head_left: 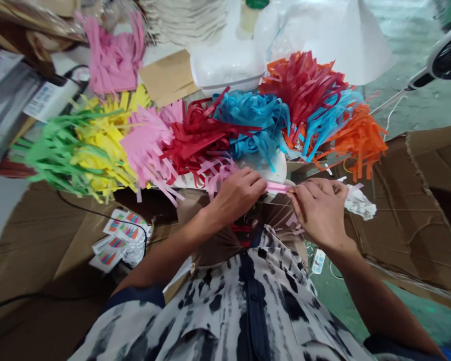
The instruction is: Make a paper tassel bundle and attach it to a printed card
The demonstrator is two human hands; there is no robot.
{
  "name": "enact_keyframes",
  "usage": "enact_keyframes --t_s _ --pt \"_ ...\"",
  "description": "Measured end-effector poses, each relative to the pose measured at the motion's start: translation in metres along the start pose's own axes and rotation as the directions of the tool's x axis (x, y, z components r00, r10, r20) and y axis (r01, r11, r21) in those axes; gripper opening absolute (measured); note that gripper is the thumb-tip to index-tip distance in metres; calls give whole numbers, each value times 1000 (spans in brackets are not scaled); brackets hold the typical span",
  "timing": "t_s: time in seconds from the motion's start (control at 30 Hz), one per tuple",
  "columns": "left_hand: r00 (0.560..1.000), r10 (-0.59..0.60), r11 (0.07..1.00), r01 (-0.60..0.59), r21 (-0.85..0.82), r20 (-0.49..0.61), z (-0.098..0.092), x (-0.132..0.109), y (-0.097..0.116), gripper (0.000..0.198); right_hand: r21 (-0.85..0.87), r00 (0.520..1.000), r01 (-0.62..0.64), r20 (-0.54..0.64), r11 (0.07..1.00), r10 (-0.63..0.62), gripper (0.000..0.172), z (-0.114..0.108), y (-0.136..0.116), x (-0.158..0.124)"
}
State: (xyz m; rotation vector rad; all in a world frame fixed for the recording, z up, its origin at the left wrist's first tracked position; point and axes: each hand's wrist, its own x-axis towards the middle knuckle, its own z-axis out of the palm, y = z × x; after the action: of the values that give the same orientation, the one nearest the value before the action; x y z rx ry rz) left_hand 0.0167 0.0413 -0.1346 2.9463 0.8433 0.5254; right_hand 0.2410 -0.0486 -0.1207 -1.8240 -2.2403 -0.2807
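A pink paper strip [276, 187] stretches between my two hands, just above my lap. My left hand [240, 190] is closed on its left end, with pink fringe [221, 173] hanging by the fingers. The strip's right end is pinched in my right hand [319, 205]. Beyond them, along the table's front edge, lie fringed paper bundles: green [60, 150], yellow [105, 150], pink [148, 138], dark red [203, 135], and blue [253, 120]. A red bundle [304, 85] and an orange one [361, 133] sit to the right.
A white plastic tray [229, 70] stands behind the bundles beside brown card [169, 77]. Cardboard boxes [417, 200] flank me. A crumpled white wad [361, 203] is near my right hand. A handheld fan [449, 52] juts in at upper right, and printed cards [116, 238] lie lower left.
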Motion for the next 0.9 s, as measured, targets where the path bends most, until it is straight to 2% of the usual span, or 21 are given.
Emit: enact_keyframes --t_s 0.13,0.3,0.5,0.6,0.67,0.77,0.83,0.9 --pt "987 -157 987 156 33 43 -8 -1 -9 20 -4 992 -77 99 997 77 32 2 5 3" --pt "965 -224 969 235 -74 140 -18 3 -16 16 5 980 -96 178 995 94 33 3 7 9" --pt "966 -249 967 253 -44 67 -11 6 -15 16 -33 977 -60 205 998 65 25 -1 7 15" --pt "967 -252 968 252 6 43 -9 8 -12 13 -98 984 -59 164 993 75 23 -2 3 14" --pt "974 -228 973 228 26 2 -10 10 -8 10 -101 996 -48 69 994 55 18 0 -1 11" --pt "997 -54 998 55 27 -57 -9 12 -1 14 -15 994 68 -87 998 -69 15 4 -7 4" --pt "996 63 997 -60 43 -59 -7 10 0 19 40 985 134 -118 990 -128 20 6 -7 -1" --pt "995 78 995 -75 62 -53 -7 4 -6 20 56 984 138 -125 989 -130 22 7 -1 -6"
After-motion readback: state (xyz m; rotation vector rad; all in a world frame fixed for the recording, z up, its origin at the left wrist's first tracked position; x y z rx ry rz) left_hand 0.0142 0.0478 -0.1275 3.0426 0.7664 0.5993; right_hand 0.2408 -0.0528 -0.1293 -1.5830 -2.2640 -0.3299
